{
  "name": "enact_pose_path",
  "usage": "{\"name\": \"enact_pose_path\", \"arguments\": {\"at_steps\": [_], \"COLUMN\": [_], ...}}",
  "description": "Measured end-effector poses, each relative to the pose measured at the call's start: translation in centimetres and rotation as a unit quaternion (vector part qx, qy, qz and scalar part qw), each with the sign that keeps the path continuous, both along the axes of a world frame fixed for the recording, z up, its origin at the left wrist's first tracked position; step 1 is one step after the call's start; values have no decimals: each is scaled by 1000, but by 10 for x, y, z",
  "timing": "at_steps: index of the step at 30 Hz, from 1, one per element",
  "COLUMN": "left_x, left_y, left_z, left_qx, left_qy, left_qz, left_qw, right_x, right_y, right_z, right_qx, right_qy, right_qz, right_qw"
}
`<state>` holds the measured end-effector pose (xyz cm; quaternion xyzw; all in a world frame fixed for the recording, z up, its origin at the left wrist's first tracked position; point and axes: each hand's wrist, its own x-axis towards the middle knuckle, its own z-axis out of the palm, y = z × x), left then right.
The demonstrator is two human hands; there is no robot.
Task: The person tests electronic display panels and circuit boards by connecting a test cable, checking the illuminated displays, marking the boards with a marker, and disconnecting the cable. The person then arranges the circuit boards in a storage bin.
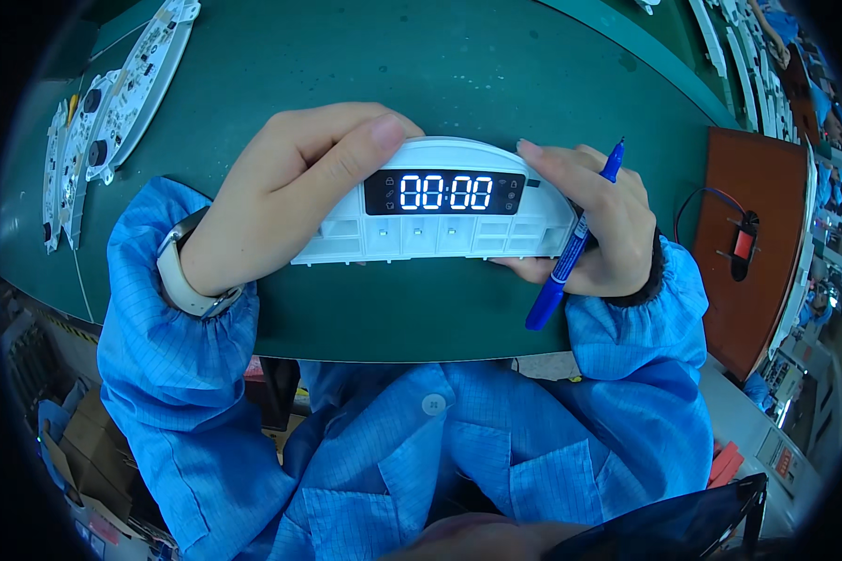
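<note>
Between my two hands is a white curved display panel (430,245), its dark window lit with white digits and small icons. My left hand (304,182) grips its left end, thumb along the top edge. The right end is held by my right hand (608,206), with a finger on the top edge and others at the lower corner. A blue marker pen (568,262) is also tucked in my right hand, slanting across the panel's right end. The panel is tilted up above the green table, its face toward me.
Several white curved circuit boards (131,103) lie at the far left of the green table (421,323). At the right stands a brown board (744,187) carrying a small red switch (744,245) with wires. More white panels (744,70) line the far right. A cardboard box (98,449) sits below left.
</note>
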<state>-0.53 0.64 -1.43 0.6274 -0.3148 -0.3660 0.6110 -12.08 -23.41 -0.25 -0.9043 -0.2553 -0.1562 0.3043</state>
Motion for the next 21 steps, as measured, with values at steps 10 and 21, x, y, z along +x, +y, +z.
{"name": "enact_pose_path", "arguments": {"at_steps": [10, 21], "left_x": [1, 0], "left_y": [2, 2], "left_z": [6, 5], "left_qx": [40, 29], "left_qy": [9, 21], "left_qz": [-13, -14], "left_qw": [999, 999], "right_x": [0, 0], "right_y": [2, 0], "right_z": [-1, 0], "right_qx": [1, -8], "right_qy": [-4, 9], "right_qz": [-6, 15], "right_qw": [1000, 1000]}}
